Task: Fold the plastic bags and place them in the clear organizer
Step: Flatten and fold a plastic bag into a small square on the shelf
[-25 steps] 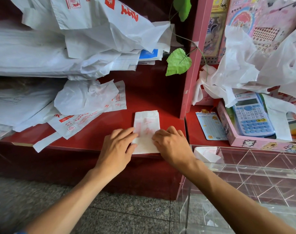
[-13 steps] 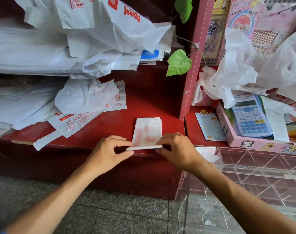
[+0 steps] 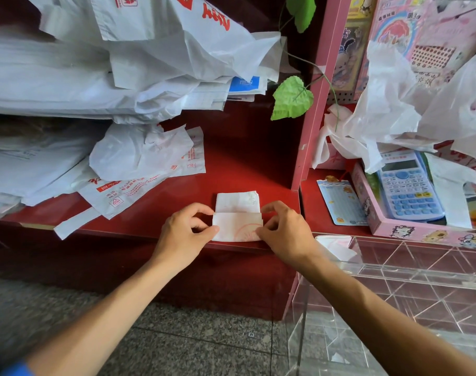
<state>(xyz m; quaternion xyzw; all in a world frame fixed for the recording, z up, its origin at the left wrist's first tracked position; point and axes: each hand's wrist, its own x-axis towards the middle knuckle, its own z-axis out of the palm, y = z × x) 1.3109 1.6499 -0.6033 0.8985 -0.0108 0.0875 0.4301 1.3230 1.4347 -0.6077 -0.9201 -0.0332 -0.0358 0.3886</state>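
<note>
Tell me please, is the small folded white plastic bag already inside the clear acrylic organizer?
No, the folded bag lies on the red shelf, pinched by both hands.

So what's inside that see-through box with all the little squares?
One folded white bag sits in a far-left cell of the clear organizer. The other cells look empty, though the right arm hides some of them.

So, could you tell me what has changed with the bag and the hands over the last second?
The folded bag lay flat under both palms; the left hand and right hand then pinched its near edge, lifted it and turned it away, so the near part now lies doubled over the rest. The loose bags, calculator and clear organizer stayed put.
</note>
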